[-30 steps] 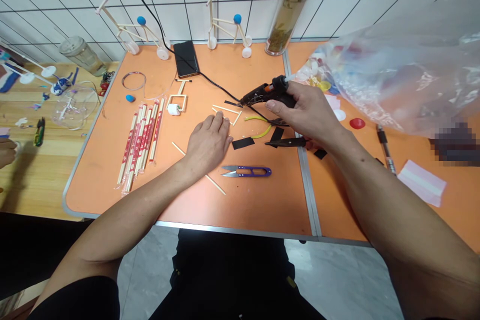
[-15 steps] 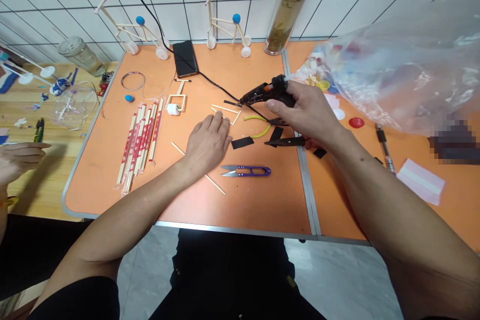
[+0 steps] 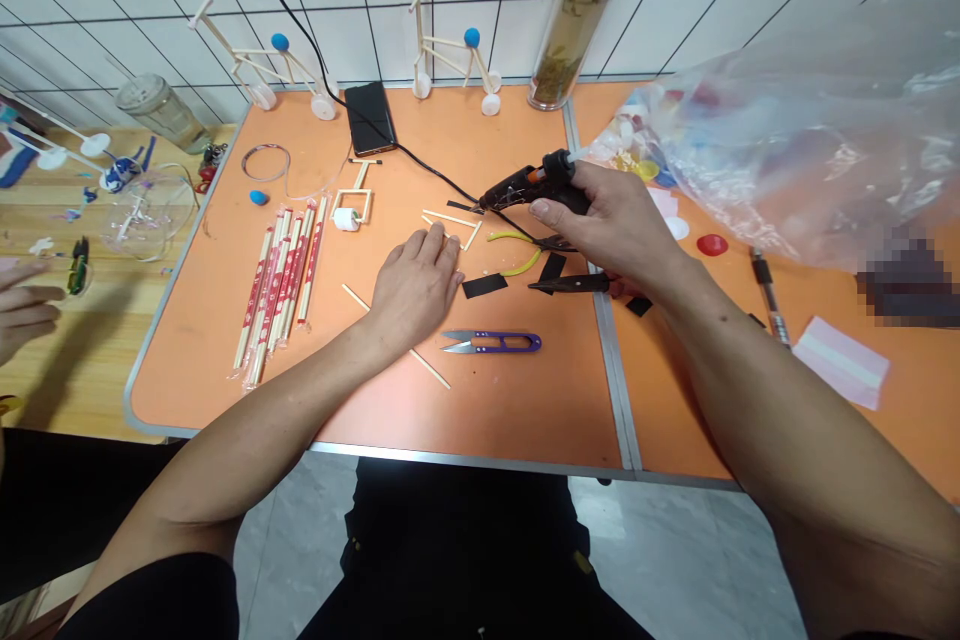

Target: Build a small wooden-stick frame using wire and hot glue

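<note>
My right hand (image 3: 611, 215) is wrapped round a black hot glue gun (image 3: 536, 182), its nozzle at the corner of a small frame of wooden sticks (image 3: 474, 236). My left hand (image 3: 415, 282) lies flat on the orange table, fingertips on the near side of that frame and covering part of it. Beneath the left hand and wrist runs a loose thin stick (image 3: 431, 369). Purple thread snips (image 3: 495, 342) lie between my hands. Below the glue gun are yellow-handled pliers (image 3: 523, 263), their dark jaws beside my right hand, and black strips (image 3: 485, 286).
Wrapped chopsticks (image 3: 279, 290) and a small stick piece with a white roller (image 3: 347, 218) lie left. Two stick tricycle models (image 3: 450, 45), a phone (image 3: 369, 118) and a tall bottle (image 3: 581, 20) are at the back. A cable (image 3: 427, 162) crosses the table. A co-worker's hand (image 3: 22, 310) is far left.
My hands and the glue gun stay in place. At far left, the co-worker's hand has drawn back from the green-handled tool, its fingers now spread.
</note>
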A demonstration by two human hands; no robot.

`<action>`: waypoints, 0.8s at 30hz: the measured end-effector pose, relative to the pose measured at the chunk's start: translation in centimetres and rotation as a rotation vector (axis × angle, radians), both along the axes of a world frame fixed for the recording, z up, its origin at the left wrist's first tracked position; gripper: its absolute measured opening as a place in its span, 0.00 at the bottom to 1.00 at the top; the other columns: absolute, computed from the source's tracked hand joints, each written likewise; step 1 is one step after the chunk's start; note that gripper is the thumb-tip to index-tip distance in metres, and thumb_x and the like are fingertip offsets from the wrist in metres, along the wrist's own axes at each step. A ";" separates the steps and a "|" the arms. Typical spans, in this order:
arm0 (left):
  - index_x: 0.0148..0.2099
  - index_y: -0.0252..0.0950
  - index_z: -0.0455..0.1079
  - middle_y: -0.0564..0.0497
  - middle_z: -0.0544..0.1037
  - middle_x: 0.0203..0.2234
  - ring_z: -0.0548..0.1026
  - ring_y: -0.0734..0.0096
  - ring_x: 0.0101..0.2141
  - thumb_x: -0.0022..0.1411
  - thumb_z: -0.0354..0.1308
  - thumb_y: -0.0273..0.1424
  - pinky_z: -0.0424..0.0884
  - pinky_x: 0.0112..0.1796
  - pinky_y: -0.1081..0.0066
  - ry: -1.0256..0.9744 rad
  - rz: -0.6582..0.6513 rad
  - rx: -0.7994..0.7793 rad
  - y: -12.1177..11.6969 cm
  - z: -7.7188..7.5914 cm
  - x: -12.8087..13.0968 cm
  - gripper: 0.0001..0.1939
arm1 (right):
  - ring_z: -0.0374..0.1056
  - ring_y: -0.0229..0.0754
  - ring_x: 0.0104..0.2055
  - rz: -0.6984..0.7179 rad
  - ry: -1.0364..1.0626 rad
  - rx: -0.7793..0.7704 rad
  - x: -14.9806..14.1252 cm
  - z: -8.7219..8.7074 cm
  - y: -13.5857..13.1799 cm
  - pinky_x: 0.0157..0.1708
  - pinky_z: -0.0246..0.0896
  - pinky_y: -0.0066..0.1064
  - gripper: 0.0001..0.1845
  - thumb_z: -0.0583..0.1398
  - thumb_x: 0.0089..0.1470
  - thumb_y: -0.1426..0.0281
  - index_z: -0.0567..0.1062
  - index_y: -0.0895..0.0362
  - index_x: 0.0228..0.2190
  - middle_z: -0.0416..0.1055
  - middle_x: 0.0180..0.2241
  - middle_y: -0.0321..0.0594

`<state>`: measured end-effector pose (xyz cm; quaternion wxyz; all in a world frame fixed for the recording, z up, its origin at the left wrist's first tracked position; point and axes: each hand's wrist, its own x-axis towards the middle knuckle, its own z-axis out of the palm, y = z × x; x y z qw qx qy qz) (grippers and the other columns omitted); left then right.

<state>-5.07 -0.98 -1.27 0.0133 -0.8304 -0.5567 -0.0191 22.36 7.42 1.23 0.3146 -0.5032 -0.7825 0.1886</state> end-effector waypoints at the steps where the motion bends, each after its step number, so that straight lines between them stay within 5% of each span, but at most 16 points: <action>1: 0.80 0.27 0.69 0.32 0.69 0.80 0.72 0.41 0.73 0.87 0.50 0.34 0.77 0.67 0.48 0.004 -0.001 0.000 0.0 0.0 0.0 0.28 | 0.78 0.57 0.40 0.001 0.000 -0.003 0.0 0.0 0.0 0.41 0.70 0.47 0.26 0.68 0.69 0.48 0.89 0.54 0.53 0.84 0.38 0.45; 24: 0.79 0.30 0.70 0.31 0.71 0.78 0.73 0.42 0.72 0.86 0.49 0.33 0.76 0.65 0.48 -0.021 -0.004 0.008 -0.2 0.1 0.0 0.27 | 0.76 0.56 0.38 0.002 -0.014 -0.001 -0.2 0.4 -0.3 0.39 0.69 0.46 0.27 0.68 0.68 0.44 0.89 0.52 0.53 0.83 0.36 0.43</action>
